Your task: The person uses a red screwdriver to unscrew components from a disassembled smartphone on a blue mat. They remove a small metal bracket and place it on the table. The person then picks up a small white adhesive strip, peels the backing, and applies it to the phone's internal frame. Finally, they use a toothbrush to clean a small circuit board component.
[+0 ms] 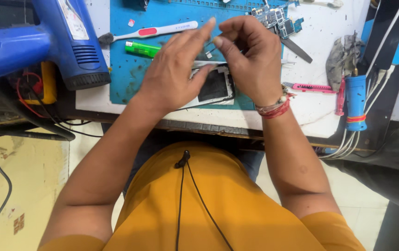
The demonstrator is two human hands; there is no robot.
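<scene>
A: Take the blue rubber work mat (130,76) as the landmark. What lies around it?

B: It lies on the white worktop (318,109). Left of the mat a large blue heat gun (46,42) rests; on the mat's far part lie a white-and-red toothbrush (155,31) and a green lighter (142,49). Right of the mat sits a pink utility knife (308,88).

A: And the hands?

B: Both hover over the mat's near edge, above the opened phone with its dark inner panel (213,86). The left hand (174,74) has its fingers loosely stretched, thumb and forefinger nearly meeting the right hand's (250,58), which are pressed together, seemingly pinching something thin; what, cannot be told.

A: The step?

B: Likely handling a tiny part above the phone. Next calls for a steady, fine placement.
</scene>
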